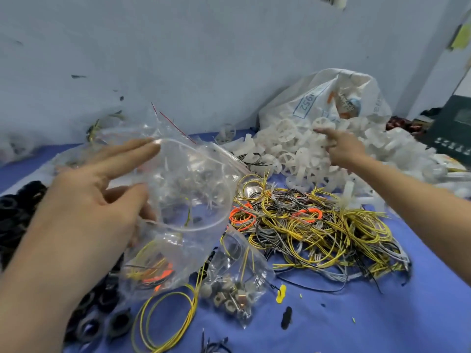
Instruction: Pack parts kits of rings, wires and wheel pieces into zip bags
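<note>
Fingers of the left hand (pixel 96 200), spread, pinch the mouth of the clear soft zip bag (pixel 188 189) open at 9 o'clock. Fingers of the right hand (pixel 341 146), index out and the rest curled, touch the white plastic wheel pieces (pixel 293 154) at 1 o'clock; grip cannot be determined. The pieces look light, rigid and tangle-prone: take one by its rim.

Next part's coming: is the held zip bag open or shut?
Open: left hand holds the zip bag, its mouth spread in a wide loop.
</note>
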`<control>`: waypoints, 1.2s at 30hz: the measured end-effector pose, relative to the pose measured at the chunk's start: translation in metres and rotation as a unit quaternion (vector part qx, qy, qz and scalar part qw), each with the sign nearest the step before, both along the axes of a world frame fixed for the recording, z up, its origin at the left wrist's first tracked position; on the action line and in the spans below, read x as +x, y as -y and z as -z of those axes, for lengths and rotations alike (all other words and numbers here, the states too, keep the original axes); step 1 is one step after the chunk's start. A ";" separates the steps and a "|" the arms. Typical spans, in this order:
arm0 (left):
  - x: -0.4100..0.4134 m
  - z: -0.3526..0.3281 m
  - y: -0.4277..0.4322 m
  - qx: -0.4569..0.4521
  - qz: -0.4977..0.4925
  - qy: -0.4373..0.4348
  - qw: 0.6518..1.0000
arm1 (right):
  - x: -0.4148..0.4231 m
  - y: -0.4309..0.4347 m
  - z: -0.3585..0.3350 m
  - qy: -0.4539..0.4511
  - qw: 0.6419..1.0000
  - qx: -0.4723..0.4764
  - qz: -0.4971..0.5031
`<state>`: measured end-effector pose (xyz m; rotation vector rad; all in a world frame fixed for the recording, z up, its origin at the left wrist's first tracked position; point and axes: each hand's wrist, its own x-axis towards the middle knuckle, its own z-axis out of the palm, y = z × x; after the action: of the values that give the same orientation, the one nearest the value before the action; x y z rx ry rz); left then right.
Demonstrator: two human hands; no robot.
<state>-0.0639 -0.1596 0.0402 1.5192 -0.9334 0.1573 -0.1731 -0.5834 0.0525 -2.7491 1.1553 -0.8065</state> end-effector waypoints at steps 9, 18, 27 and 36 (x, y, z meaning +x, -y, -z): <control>-0.024 -0.013 -0.007 0.135 0.029 -0.040 0.990 | -0.040 -0.210 -0.074 0.266 0.732 0.293 -0.554; -0.037 -0.022 -0.033 0.181 0.043 -0.042 0.982 | -0.022 -0.261 -0.067 -0.015 0.831 0.318 -0.457; -0.042 -0.026 -0.035 0.190 0.056 -0.060 0.978 | -0.013 -0.278 -0.087 -0.098 0.868 0.333 -0.356; -0.033 -0.025 -0.043 0.169 0.025 -0.090 0.981 | -0.004 -0.291 -0.094 0.098 0.753 0.517 -0.396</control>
<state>-0.0971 -0.1169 0.0656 1.7854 -0.8813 -0.1824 -0.1775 -0.2923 0.1469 -1.7906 0.1419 -0.1841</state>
